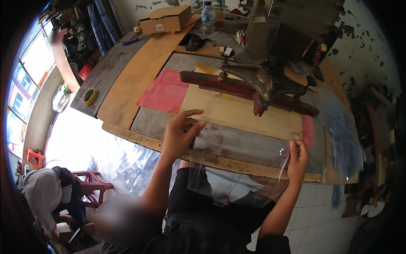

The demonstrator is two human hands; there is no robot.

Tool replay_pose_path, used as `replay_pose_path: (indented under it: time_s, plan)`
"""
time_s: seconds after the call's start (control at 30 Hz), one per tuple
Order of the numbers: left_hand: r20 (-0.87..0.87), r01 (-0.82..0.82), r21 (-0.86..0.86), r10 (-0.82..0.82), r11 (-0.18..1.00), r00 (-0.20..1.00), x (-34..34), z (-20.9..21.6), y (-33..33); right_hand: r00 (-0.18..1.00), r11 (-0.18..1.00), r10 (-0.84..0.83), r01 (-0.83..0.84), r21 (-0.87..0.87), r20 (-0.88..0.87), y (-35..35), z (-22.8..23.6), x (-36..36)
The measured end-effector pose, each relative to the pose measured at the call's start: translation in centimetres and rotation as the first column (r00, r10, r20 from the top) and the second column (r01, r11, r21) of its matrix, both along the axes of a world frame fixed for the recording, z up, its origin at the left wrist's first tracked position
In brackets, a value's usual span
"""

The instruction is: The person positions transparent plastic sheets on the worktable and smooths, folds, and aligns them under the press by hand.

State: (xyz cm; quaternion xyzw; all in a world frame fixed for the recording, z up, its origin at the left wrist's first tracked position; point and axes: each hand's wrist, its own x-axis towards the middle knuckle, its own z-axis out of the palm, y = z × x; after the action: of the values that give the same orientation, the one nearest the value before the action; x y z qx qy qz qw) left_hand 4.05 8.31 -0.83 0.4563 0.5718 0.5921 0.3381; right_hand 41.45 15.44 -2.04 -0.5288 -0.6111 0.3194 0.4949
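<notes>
A clear plastic sheet point(243, 146) stretches between my hands, over the front edge of the worktable, and its lower part hangs above my lap. With thumb and fingers my right hand point(298, 157) pinches its right edge. At the sheet's upper left corner is my left hand point(179, 134), thumb and forefinger apart; whether it touches the plastic is hard to make out. Just beyond lies a cream board point(228, 111) with pink patches point(165, 89) at its ends. Above the board hangs the dark red bar point(249, 94) of a heavy press point(270, 76).
Stacked clear sheets point(344, 135) lie at the table's right. On the left are a tape roll point(90, 96) and a blue pen point(132, 41). A cardboard box point(165, 20) and water bottle point(207, 17) stand behind. Another person point(50, 194) sits at lower left, beside a red stool point(91, 186).
</notes>
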Motion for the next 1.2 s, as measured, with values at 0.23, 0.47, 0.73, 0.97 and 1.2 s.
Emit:
replay_pose_path:
  time_s: [0.23, 0.47, 0.73, 0.97, 1.2]
  plan:
    - [0.131, 0.015, 0.103, -0.028, 0.995, 0.991, -0.1, -1.0, -0.2, 1.000, 1.000, 0.005, -0.006, -0.012, -0.029, 0.0, -0.1, -0.1]
    - [-0.040, -0.001, 0.052, 0.003, 0.999, 0.999, 0.2, -0.1, -0.3, 0.999, 1.000, -0.014, 0.013, -0.010, -0.047, -0.1, -0.1, 0.0]
    - [-0.103, 0.021, 0.087, -0.012, 0.996, 0.995, -0.1, -0.3, 0.0, 0.999, 0.999, -0.029, 0.029, -0.019, -0.019, -0.2, 0.3, -0.1]
    - [-0.102, 0.084, -0.016, -0.085, 0.996, 0.991, -0.5, 0.6, -0.9, 0.996, 1.000, 0.001, -0.003, -0.024, -0.091, 0.1, -0.2, 0.3]
    - [-0.083, 0.106, -0.051, -0.110, 0.993, 0.990, -0.4, 0.2, -0.4, 0.992, 1.000, -0.001, -0.002, -0.025, -0.127, 0.1, -0.4, 0.5]
